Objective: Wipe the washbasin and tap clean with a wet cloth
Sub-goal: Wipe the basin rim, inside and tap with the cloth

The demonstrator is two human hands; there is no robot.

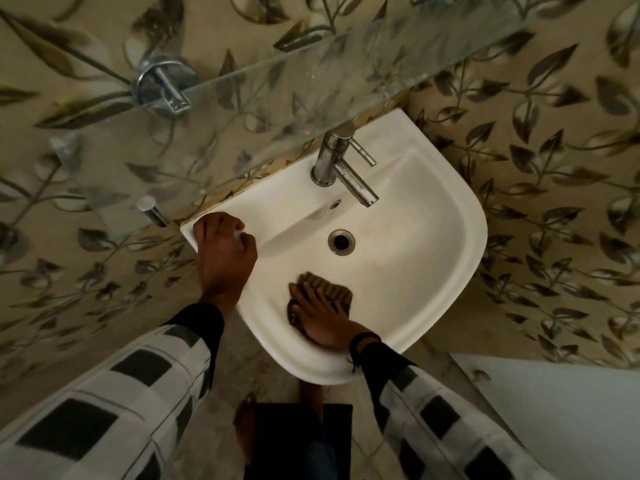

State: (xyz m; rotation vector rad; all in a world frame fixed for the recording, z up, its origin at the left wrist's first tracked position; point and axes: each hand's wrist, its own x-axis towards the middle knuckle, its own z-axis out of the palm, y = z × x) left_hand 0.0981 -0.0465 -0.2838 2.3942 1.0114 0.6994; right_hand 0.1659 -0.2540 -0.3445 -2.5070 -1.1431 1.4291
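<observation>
a white wall-mounted washbasin (464,216), seen from above, rounded at the front. a chrome tap (341,168) stands upright on its back ledge, spout reaching over the bowl, with a round metal drain (341,241) in the bottom. a brown striped cloth (332,289) lies on the near inner slope, under the flat right hand (325,320). the left hand (225,251) curls over the rim's left back corner. below the basin is a pale floor (270,382) with a dark mat (301,441) and a bare foot (244,427) at the mat's left edge.
</observation>
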